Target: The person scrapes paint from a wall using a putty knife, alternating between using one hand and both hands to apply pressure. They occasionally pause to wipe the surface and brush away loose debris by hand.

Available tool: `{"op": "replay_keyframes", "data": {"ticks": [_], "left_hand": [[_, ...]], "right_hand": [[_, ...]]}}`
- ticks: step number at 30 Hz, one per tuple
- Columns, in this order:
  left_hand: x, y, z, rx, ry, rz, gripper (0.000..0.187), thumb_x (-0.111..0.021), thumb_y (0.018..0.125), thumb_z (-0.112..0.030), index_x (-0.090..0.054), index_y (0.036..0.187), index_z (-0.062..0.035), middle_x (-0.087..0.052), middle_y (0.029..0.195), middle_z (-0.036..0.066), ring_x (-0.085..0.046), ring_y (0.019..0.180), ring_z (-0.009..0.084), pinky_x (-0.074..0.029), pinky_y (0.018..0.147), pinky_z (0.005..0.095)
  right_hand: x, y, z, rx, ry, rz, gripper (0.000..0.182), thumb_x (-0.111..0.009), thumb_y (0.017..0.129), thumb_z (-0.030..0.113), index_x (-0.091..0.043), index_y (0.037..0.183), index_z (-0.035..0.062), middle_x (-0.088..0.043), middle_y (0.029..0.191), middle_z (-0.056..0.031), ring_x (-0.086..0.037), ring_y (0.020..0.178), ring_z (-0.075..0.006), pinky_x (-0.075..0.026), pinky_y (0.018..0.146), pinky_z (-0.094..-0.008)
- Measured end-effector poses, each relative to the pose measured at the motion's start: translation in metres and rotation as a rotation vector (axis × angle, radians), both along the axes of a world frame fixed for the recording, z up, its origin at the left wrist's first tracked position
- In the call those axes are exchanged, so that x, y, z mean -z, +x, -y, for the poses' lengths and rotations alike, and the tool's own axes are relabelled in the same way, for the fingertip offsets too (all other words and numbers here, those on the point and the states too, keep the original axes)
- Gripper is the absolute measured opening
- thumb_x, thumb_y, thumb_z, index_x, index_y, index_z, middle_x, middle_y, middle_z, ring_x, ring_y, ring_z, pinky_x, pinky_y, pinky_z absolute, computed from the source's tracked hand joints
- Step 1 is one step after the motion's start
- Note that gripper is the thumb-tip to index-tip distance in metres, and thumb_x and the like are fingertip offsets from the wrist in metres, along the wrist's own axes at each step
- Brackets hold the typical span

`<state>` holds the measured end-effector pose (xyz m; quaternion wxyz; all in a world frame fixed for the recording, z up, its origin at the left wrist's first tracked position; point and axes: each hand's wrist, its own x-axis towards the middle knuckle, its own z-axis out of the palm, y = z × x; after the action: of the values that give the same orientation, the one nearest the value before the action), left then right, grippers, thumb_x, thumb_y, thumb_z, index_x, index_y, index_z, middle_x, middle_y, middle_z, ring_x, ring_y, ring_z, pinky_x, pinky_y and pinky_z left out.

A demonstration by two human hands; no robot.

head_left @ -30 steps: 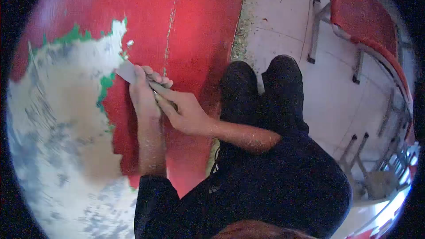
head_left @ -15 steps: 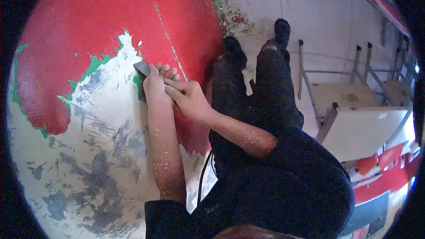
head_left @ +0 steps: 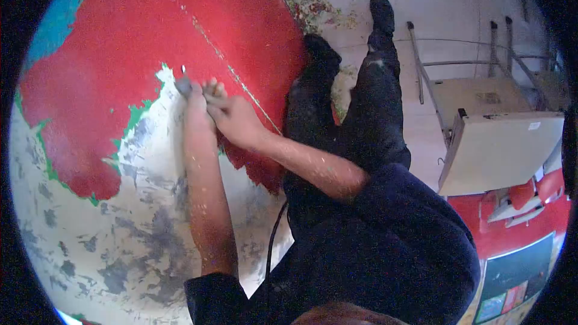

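Note:
A paint scraper has its grey blade against the wall, at the upper edge of a bared patch. My left hand is closed around it, fingers curled, with most of the handle hidden. Pressed up against the left from the side, my right hand is closed too and seems to grip the handle's rear end. Red paint covers the wall above, with ragged green edges showing beneath it. Below lies the scraped white and grey surface. A small loose flake shows just beyond the blade. Pale flecks dot both forearms.
Paint chips litter the floor along the wall's foot, close to my shoes. A desk or chair with metal legs stands to the right. Red chairs and a dark board appear farther off.
The view has shifted, showing more blue and green paint at the upper left. Both hands and the scraper sit slightly higher along the patch's edge, with the grip kept.

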<state>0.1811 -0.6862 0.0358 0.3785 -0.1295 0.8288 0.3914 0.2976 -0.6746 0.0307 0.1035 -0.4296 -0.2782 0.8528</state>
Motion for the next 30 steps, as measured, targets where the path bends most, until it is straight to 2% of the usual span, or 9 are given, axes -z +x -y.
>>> {"op": "replay_keyframes", "data": {"ticks": [1,2,11,16,20,23,27,28,30], "left_hand": [[0.005,-0.003,0.002,-0.006,0.054,0.002,0.026,-0.043,0.095,-0.030,-0.047,0.093,-0.0043,-0.059,0.087,0.013,-0.059,0.075,0.0279,-0.052,0.072,0.0424],[0.020,-0.008,0.016,-0.242,-0.163,0.058,0.028,-0.042,0.095,-0.033,-0.049,0.089,-0.0063,-0.059,0.083,0.012,-0.059,0.075,0.0276,-0.052,0.072,0.0419],[0.022,-0.015,0.013,-0.053,-0.239,0.223,0.034,-0.039,0.095,-0.041,-0.047,0.081,-0.0104,-0.058,0.082,0.005,-0.057,0.072,0.0215,-0.049,0.061,0.0350],[0.030,0.003,-0.028,0.039,-0.146,-0.042,0.032,-0.046,0.093,-0.040,-0.046,0.080,-0.0103,-0.055,0.075,0.004,-0.055,0.069,0.0191,-0.049,0.061,0.0323],[0.000,0.001,0.011,-0.085,-0.205,0.143,0.031,-0.049,0.092,-0.036,-0.047,0.077,-0.0091,-0.049,0.069,0.002,-0.048,0.061,0.0143,-0.045,0.057,0.0268],[0.028,-0.021,-0.010,0.095,-0.126,0.037,0.031,-0.046,0.093,-0.037,-0.045,0.076,-0.0108,-0.049,0.067,0.001,-0.049,0.060,0.0150,-0.044,0.056,0.0279],[-0.003,0.019,-0.020,0.111,-0.131,0.180,0.032,-0.048,0.092,-0.039,-0.046,0.078,-0.0105,-0.050,0.066,0.002,-0.049,0.058,0.0160,-0.044,0.054,0.0290],[0.004,0.019,-0.006,-0.159,-0.224,0.216,0.034,-0.048,0.091,-0.041,-0.046,0.078,-0.0103,-0.050,0.067,0.002,-0.049,0.059,0.0161,-0.043,0.053,0.0291],[0.009,0.003,0.003,0.016,-0.147,0.248,0.034,-0.048,0.091,-0.042,-0.046,0.078,-0.0106,-0.050,0.067,0.002,-0.049,0.059,0.0162,-0.043,0.053,0.0292]], "right_hand": [[0.004,0.001,-0.005,-0.044,0.037,0.013,0.031,-0.051,0.084,0.020,-0.060,0.112,0.0090,-0.058,0.088,-0.0262,-0.062,0.083,-0.0368,-0.049,0.072,-0.0386],[0.002,0.012,0.009,0.012,0.104,0.016,0.030,-0.051,0.083,0.018,-0.060,0.110,0.0095,-0.057,0.085,-0.0273,-0.060,0.080,-0.0390,-0.049,0.069,-0.0424],[-0.003,0.007,0.007,-0.006,0.271,0.162,0.022,-0.050,0.081,0.013,-0.061,0.097,0.0037,-0.057,0.072,-0.0257,-0.058,0.064,-0.0414,-0.048,0.058,-0.0481],[0.017,-0.015,-0.005,0.019,0.236,0.184,0.024,-0.049,0.081,0.012,-0.061,0.100,0.0034,-0.058,0.071,-0.0254,-0.059,0.063,-0.0406,-0.049,0.060,-0.0489],[-0.007,0.009,0.008,-0.067,0.287,0.105,0.023,-0.050,0.080,0.013,-0.061,0.098,0.0031,-0.057,0.069,-0.0257,-0.059,0.061,-0.0401,-0.049,0.057,-0.0493],[0.013,-0.017,-0.009,-0.013,0.301,0.183,0.022,-0.051,0.080,0.015,-0.062,0.095,0.0035,-0.057,0.066,-0.0242,-0.058,0.058,-0.0403,-0.049,0.056,-0.0485],[-0.001,0.010,-0.005,-0.188,0.356,0.182,0.017,-0.051,0.079,0.015,-0.061,0.088,0.0041,-0.057,0.063,-0.0227,-0.058,0.054,-0.0379,-0.049,0.052,-0.0473],[-0.010,0.020,-0.010,-0.172,0.355,0.214,0.017,-0.051,0.079,0.015,-0.061,0.089,0.0047,-0.057,0.062,-0.0221,-0.058,0.053,-0.0365,-0.049,0.051,-0.0466],[-0.001,0.005,0.003,-0.174,0.376,0.230,0.018,-0.051,0.079,0.014,-0.062,0.090,0.0054,-0.057,0.061,-0.0213,-0.059,0.052,-0.0365,-0.049,0.051,-0.0463]]}}
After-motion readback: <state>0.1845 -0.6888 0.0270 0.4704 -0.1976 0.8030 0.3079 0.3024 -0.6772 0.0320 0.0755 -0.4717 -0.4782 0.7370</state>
